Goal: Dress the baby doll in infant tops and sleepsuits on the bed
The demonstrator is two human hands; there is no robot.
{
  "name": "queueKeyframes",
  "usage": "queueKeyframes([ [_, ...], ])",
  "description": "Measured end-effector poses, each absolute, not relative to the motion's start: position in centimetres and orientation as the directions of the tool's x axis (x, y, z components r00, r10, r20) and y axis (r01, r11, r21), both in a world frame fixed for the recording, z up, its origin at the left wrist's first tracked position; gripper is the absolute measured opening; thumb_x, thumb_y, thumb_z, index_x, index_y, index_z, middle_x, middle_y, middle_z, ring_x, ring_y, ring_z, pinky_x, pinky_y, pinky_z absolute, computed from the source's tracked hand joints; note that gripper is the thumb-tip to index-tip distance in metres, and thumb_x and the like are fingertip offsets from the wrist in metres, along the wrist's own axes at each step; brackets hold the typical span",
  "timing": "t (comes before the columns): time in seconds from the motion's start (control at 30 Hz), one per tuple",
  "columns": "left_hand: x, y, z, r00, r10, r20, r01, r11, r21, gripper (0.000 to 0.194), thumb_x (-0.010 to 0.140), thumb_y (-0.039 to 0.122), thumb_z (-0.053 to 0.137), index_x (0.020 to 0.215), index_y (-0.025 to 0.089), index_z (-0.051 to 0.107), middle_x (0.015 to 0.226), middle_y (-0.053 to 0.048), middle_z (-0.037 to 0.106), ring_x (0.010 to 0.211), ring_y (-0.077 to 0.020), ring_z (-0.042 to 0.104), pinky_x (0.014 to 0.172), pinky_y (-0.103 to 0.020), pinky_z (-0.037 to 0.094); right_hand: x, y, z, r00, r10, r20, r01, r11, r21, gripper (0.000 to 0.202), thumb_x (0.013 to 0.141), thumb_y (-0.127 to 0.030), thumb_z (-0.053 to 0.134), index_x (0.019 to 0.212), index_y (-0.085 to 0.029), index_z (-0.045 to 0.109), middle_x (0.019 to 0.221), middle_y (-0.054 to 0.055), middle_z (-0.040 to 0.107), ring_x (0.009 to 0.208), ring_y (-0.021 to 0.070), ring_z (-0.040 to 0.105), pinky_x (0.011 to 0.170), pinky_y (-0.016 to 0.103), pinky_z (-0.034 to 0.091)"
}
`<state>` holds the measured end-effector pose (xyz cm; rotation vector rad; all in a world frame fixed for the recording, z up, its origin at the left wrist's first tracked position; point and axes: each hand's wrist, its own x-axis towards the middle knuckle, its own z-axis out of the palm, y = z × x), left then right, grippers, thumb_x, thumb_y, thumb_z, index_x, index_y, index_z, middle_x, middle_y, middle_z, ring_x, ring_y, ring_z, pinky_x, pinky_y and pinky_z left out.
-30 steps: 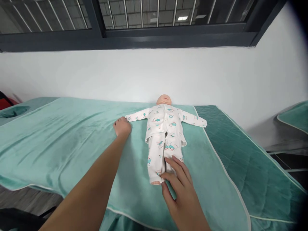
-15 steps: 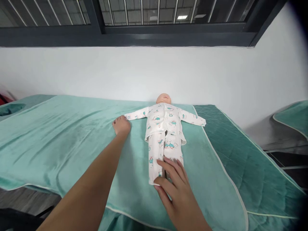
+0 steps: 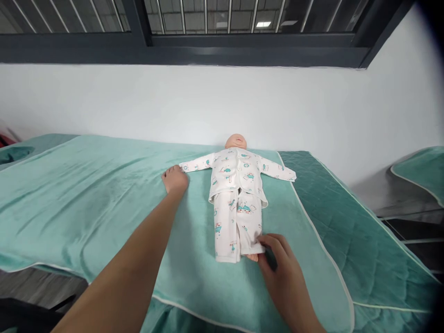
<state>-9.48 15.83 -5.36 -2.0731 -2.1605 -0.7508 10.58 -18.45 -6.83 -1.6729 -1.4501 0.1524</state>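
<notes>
One trouser cuff [image 3: 253, 249] in right hand [image 3: 282, 268]

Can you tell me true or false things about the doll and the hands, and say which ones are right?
1. The doll is lying on a green blanket. True.
2. The right hand is on the doll's head. False: it is at the bottom of a trouser leg.
3. The left hand is at the end of a sleeve. True.
4. The doll's top is plain black. False: the top is white with little pictures.
</notes>
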Motion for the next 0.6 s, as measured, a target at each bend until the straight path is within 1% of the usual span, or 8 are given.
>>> queueKeyframes([
  [0.13,-9.5,15.9,-5.5,-0.097,0.924,0.369,0.952,-0.023,0.307,0.031,0.090,0.017,0.039,0.113,0.018,0.060,0.120,-0.013,0.067,0.121,-0.0283,0.053,0.103,-0.044,0.033,10.2,-19.1,-4.6,0.270,0.834,0.480,0.728,0.149,-0.669,0.019,0.091,-0.017,0.052,0.108,-0.024,0.057,0.103,0.005,0.059,0.093,0.0172,0.062,0.076,0.029,0.055],
  [0.23,-9.6,16.1,-5.7,-0.097,0.923,0.371,0.952,-0.022,0.304,0.032,0.090,0.017,0.039,0.114,0.018,0.060,0.121,-0.013,0.066,0.121,-0.0283,0.053,0.103,-0.043,0.033,10.2,-20.5,-3.8,0.237,0.827,0.509,0.757,0.171,-0.631,0.020,0.092,-0.016,0.050,0.108,-0.025,0.057,0.104,0.005,0.058,0.093,0.0167,0.062,0.075,0.027,0.055],
  [0.33,-9.6,16.2,-5.8,-0.096,0.923,0.372,0.953,-0.023,0.303,0.033,0.092,0.019,0.036,0.114,0.018,0.060,0.121,-0.013,0.066,0.120,-0.0285,0.053,0.102,-0.044,0.034,10.5,-21.4,-4.5,0.197,0.830,0.522,0.801,0.171,-0.574,0.022,0.091,-0.016,0.050,0.110,-0.025,0.057,0.105,0.006,0.057,0.093,0.0168,0.062,0.074,0.027,0.056],
  [0.4,-9.6,16.2,-5.7,-0.092,0.924,0.370,0.953,-0.026,0.302,0.033,0.092,0.019,0.035,0.113,0.018,0.060,0.120,-0.013,0.067,0.120,-0.0286,0.053,0.102,-0.044,0.034,10.6,-21.4,-5.3,0.165,0.833,0.528,0.833,0.168,-0.527,0.023,0.091,-0.015,0.050,0.111,-0.024,0.058,0.107,0.007,0.057,0.094,0.0178,0.061,0.074,0.028,0.056],
  [0.47,-9.6,16.1,-5.6,-0.090,0.925,0.368,0.953,-0.027,0.301,0.033,0.091,0.017,0.036,0.114,0.017,0.060,0.120,-0.012,0.067,0.120,-0.0286,0.053,0.102,-0.044,0.034,10.4,-21.2,-6.0,0.151,0.828,0.540,0.858,0.161,-0.487,0.026,0.089,-0.014,0.051,0.113,-0.023,0.058,0.112,0.009,0.056,0.101,0.0204,0.059,0.079,0.033,0.056],
  [0.53,-9.6,15.9,-5.5,-0.088,0.926,0.367,0.954,-0.028,0.300,0.033,0.090,0.017,0.036,0.114,0.017,0.060,0.121,-0.013,0.066,0.120,-0.0287,0.053,0.102,-0.044,0.034,10.1,-20.9,-6.1,0.158,0.811,0.563,0.872,0.152,-0.465,0.031,0.089,-0.014,0.051,0.118,-0.023,0.058,0.120,0.011,0.055,0.110,0.0235,0.055,0.085,0.038,0.055],
  [0.6,-9.6,15.9,-5.4,-0.087,0.927,0.364,0.954,-0.028,0.299,0.033,0.090,0.017,0.037,0.114,0.017,0.060,0.121,-0.013,0.066,0.120,-0.0289,0.053,0.102,-0.044,0.034,9.5,-20.6,-5.7,0.153,0.795,0.587,0.876,0.166,-0.454,0.036,0.089,-0.013,0.051,0.124,-0.023,0.056,0.126,0.011,0.054,0.115,0.0247,0.052,0.088,0.041,0.053],
])
